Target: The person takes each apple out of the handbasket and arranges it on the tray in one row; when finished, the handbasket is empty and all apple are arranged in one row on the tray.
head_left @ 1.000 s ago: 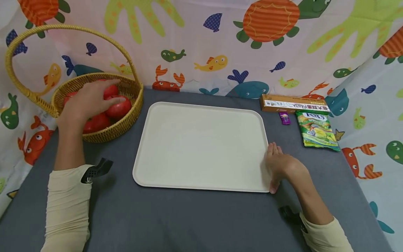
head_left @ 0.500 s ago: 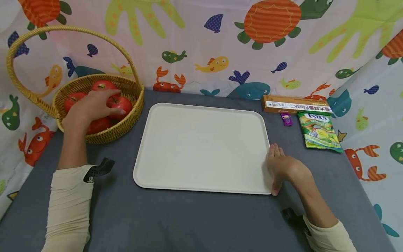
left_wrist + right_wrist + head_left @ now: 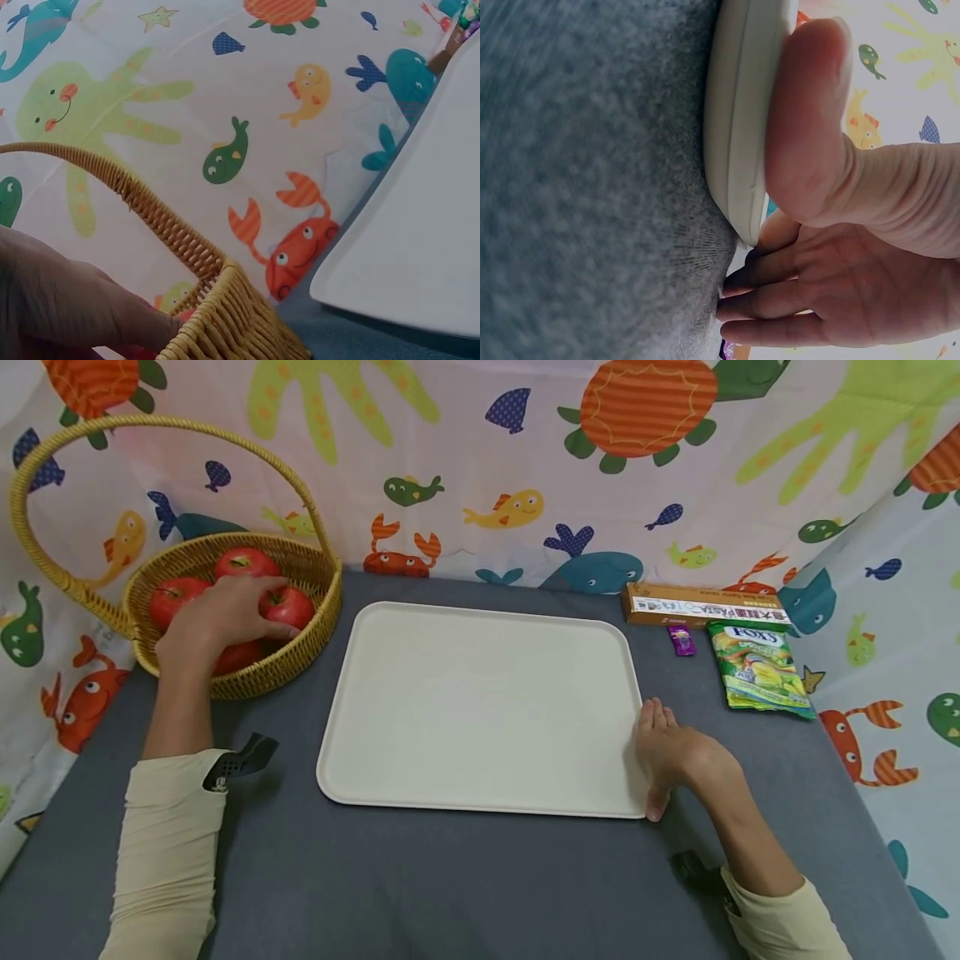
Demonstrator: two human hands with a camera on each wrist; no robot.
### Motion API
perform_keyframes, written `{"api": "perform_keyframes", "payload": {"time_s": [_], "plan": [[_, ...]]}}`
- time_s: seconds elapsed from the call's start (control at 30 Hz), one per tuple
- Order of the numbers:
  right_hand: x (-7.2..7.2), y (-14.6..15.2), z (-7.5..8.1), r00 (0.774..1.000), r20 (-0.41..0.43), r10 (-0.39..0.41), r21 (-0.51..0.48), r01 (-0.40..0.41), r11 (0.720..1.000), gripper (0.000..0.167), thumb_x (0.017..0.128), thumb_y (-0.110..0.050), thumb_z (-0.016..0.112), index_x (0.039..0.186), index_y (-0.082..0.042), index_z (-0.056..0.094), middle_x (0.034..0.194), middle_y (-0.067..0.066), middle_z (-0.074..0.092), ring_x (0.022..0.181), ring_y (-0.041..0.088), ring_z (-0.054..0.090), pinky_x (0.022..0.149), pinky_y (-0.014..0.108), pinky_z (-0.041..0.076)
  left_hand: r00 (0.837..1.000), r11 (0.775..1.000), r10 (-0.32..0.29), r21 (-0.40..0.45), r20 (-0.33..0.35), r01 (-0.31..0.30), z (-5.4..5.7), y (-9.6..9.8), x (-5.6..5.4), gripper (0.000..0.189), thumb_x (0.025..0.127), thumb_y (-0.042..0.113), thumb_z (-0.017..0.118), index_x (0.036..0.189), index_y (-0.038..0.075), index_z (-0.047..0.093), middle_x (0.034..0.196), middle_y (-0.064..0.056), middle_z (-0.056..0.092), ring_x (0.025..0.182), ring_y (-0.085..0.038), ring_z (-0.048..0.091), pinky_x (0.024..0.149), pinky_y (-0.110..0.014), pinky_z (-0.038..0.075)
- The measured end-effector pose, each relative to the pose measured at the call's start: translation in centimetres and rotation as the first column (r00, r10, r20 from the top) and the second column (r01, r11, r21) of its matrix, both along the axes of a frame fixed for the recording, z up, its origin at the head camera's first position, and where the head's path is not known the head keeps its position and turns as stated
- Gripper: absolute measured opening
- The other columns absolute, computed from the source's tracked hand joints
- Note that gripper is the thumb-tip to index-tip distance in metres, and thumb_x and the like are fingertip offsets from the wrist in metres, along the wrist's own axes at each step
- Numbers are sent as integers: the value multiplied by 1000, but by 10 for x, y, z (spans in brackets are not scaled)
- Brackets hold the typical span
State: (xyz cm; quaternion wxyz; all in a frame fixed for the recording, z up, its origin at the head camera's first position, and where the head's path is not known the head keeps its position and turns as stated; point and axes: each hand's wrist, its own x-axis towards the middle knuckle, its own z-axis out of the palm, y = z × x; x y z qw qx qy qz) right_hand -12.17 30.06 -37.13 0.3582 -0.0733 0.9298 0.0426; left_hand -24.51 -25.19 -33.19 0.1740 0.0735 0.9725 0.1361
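A wicker basket (image 3: 311, 652) with a tall handle holds several red apples (image 3: 174, 600) at the back left. My left hand (image 3: 217, 620) reaches over its near rim, thumb and index finger on either side of the right-hand apple (image 3: 288, 607). In the left wrist view the hand (image 3: 75, 300) hides most of the fruit behind the basket rim (image 3: 225, 322). A white rectangular tray (image 3: 480, 710) lies flat in the middle. My right hand (image 3: 678, 756) rests against its right edge with straight fingers. In the right wrist view, the thumb lies by the tray rim (image 3: 742, 112).
Back right of the tray lie a brown box (image 3: 705, 607), a small purple packet (image 3: 681, 641) and a green Fox's candy bag (image 3: 761, 668). A grey cloth (image 3: 450, 885) covers the table. A printed sea-animal curtain (image 3: 465, 443) hangs behind.
My left hand has shifted slightly right and lower over the basket, and its index finger has come down toward the right-hand apple. My right hand and the tray stay put.
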Motion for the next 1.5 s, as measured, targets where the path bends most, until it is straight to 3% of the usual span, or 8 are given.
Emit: {"api": "perform_keyframes", "payload": {"time_s": [0.13, 0.6, 0.93, 1.1, 1.3, 1.5], "plan": [[-1, 0, 0, 1000, -1, -7, -7, 7, 1000, 164, 48, -37, 106, 155, 25, -2, 163, 48, -2, 154, 63, 7, 127, 67, 22, 1000, 1000, 12, -5, -21, -12, 0, 0, 1, 89, 93, 45, 74, 161, 3, 34, 156, -35, 41, 137, -56, 40, 110, -83, 32], [-1, 0, 0, 1000, -10, 11, -7, -11, 1000, 162, 49, -35, 106, 154, 25, -1, 163, 49, -2, 154, 64, 8, 127, 67, 23, 991, 999, -52, -4, -121, 52, -1, 3, 8, 80, 88, 33, 79, 152, -1, 46, 150, -37, 45, 136, -56, 39, 109, -80, 37], [-4, -2, 1, 1000, 6, -7, -7, 7, 1000, 164, 47, -36, 106, 155, 25, -1, 164, 48, -2, 154, 63, 6, 128, 67, 21, 972, 995, 36, 95, -232, -14, 10, -1, 17, 76, 85, 32, 86, 145, 3, 51, 146, -34, 50, 132, -56, 41, 103, -79, 41], [-4, -2, 2, 1000, -6, 0, 6, 0, 1000, 163, 48, -36, 106, 154, 25, -1, 163, 49, -2, 154, 63, 8, 127, 67, 22, 952, 989, 53, 145, -301, -10, 15, -1, 20, 64, 85, 26, 85, 133, 0, 53, 142, -35, 47, 126, -55, 42, 96, -77, 46], [-3, 0, 3, 1000, -9, -5, 10, 5, 1000, 163, 47, -36, 106, 154, 26, 0, 163, 49, -1, 154, 63, 9, 127, 67, 23, 935, 981, 85, 195, -344, -18, 25, 8, 26, 60, 84, 26, 87, 127, -1, 55, 145, -35, 43, 129, -54, 40, 98, -77, 46], [-1, 1, 2, 1000, 8, -15, -3, 15, 1000, 164, 47, -38, 106, 154, 25, -2, 163, 48, -3, 154, 63, 6, 127, 67, 21, 936, 981, 55, 193, -346, 14, 39, 20, 38, 61, 84, 28, 88, 128, 1, 56, 148, -34, 40, 128, -54, 41, 97, -76, 48]]}}
